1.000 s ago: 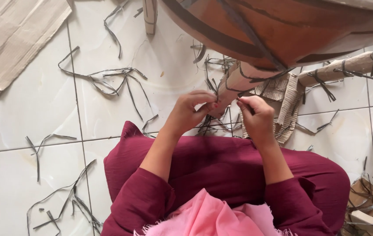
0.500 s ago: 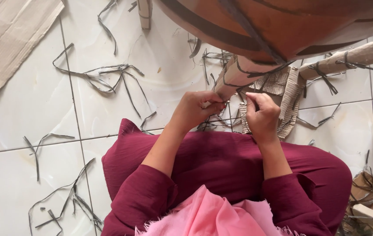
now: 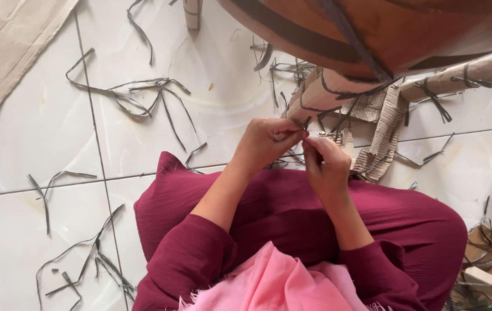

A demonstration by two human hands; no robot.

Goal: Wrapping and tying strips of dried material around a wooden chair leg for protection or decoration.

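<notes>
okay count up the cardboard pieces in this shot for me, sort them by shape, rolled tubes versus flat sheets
Rolled cardboard tubes: 3, the tube at the hands, one at right, one at the top edge.
Flat cardboard sheets: 1, top left.
Total: 4.

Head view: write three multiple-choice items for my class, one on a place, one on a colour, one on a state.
1. Where does the flat cardboard sheet lie?
A. upper left floor
B. on the lap
C. lower right

2. What colour are the sleeves?
A. green
B. dark red
C. white

3. How do the left hand and right hand stand?
A. flat on tiles
B. far apart
C. fingers pinched together at the wrapped cardboard leg

Answers: 1 A, it lies on the tiles at top left; 2 B, both arms show dark red; 3 C, fingertips meet by the leg's end.
</notes>
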